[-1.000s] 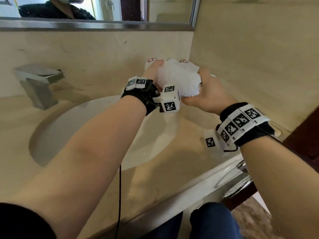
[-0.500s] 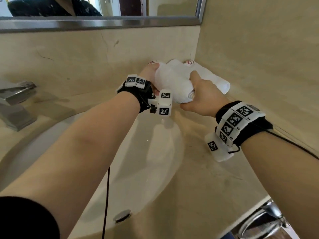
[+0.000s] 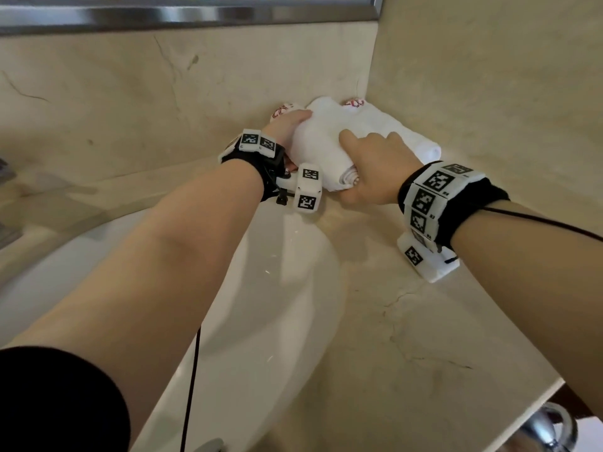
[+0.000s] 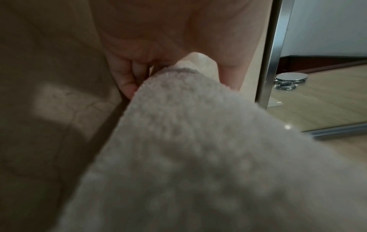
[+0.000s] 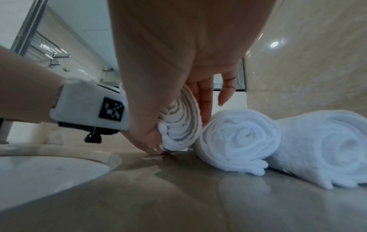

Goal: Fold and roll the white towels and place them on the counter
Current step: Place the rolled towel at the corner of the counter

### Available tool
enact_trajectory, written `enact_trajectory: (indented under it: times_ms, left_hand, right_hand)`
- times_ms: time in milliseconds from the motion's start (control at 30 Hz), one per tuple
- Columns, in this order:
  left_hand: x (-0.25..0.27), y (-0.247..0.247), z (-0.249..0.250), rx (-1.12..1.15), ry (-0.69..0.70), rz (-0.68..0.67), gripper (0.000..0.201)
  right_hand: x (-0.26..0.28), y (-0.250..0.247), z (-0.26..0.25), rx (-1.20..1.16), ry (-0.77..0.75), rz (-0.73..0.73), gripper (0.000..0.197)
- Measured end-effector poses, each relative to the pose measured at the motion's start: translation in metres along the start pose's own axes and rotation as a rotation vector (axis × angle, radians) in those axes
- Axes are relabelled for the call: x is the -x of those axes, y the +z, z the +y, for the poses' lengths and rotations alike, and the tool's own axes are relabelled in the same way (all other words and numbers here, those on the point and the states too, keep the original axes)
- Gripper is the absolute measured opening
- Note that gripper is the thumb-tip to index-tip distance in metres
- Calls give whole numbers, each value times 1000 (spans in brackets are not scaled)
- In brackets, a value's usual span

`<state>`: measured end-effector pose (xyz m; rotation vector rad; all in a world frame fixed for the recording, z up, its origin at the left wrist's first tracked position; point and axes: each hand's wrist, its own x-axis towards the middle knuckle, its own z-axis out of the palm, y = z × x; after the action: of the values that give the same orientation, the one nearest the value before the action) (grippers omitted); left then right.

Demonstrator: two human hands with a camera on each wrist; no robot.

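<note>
A rolled white towel is held by both hands at the back right corner of the marble counter, just touching it. My left hand grips its far end; its fingers curl under the cloth. My right hand grips the near end, thumb below and fingers over the top. Two more rolled white towels lie side by side to its right against the wall; one of them shows in the head view.
A white sink basin lies left of the towels. Two small round items with red print sit in the corner behind the towels. A mirror frame runs above the backsplash. A chrome ring hangs off the counter's front right edge.
Both hands have carried the rolled towel down and toward the back corner, bringing it onto the counter next to the other rolls. The grip has not changed.
</note>
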<state>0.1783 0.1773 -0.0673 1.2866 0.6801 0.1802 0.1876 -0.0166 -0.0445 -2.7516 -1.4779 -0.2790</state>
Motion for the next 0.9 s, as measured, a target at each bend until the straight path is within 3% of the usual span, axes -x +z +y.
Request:
enact_trajectory:
  times_ms: [133, 267, 400, 567, 667, 800, 900]
  left_hand:
    - [-16, -2, 0, -4, -33, 27, 79]
    - [-8, 0, 5, -123, 8, 101, 42]
    - [-7, -4, 4, -182, -6, 152, 39]
    - [1, -4, 6, -250, -1, 196, 47]
    - [4, -5, 4, -364, 3, 250, 61]
    - [18, -5, 2, -471, 102, 339, 66]
    - [40, 0, 2, -463, 159, 355, 91]
  right_hand:
    - [-8, 2, 1, 41, -1, -2, 61]
    - [-14, 5, -2, 94, -5, -6, 65]
    - [-20, 7, -4, 89, -4, -26, 67]
    - [-24, 16, -9, 82, 13, -40, 62]
    - [-23, 19, -10, 78, 28, -46, 55]
    - [-17, 16, -9, 70, 65, -60, 57]
    - [-12, 12, -11, 89, 102, -84, 59]
